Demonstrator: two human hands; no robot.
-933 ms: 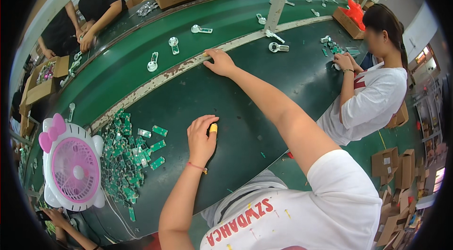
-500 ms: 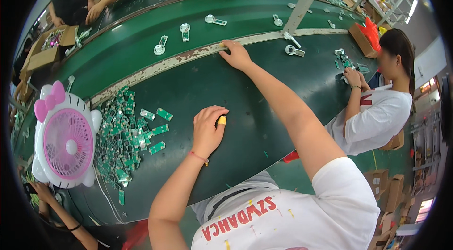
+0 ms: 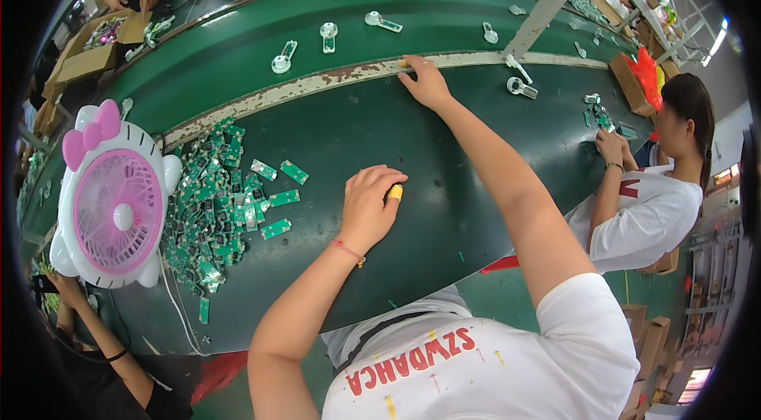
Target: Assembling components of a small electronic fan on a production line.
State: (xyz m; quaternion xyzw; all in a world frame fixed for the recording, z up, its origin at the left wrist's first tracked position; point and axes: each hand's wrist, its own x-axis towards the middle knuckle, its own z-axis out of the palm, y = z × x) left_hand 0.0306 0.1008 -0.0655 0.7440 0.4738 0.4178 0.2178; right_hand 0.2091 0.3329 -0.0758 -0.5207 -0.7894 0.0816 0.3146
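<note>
My left hand (image 3: 371, 204) lies palm down on the dark green table, holding nothing I can see. Its fingers are loosely bent and a yellow cover wraps the thumb tip. Farther off, my right hand (image 3: 428, 82) rests at the worn white rail (image 3: 341, 78), fingers stretched toward it and a bit of yellow at one fingertip. To the left of my left hand spreads a pile of small green circuit boards (image 3: 214, 214), with several loose ones (image 3: 276, 228) at its near side.
A pink and white fan (image 3: 123, 216) stands left of the pile. Beyond the rail, a green belt (image 3: 238, 63) carries white round-headed parts (image 3: 329, 37). A metal post (image 3: 551, 4) rises at the rail. At right, a co-worker (image 3: 642, 206) handles boards; others work across the belt.
The whole view has shifted, so the scene sits a little farther right and higher. Both my hands keep nearly the same places on the table and rail. A co-worker's hands at far left have moved.
</note>
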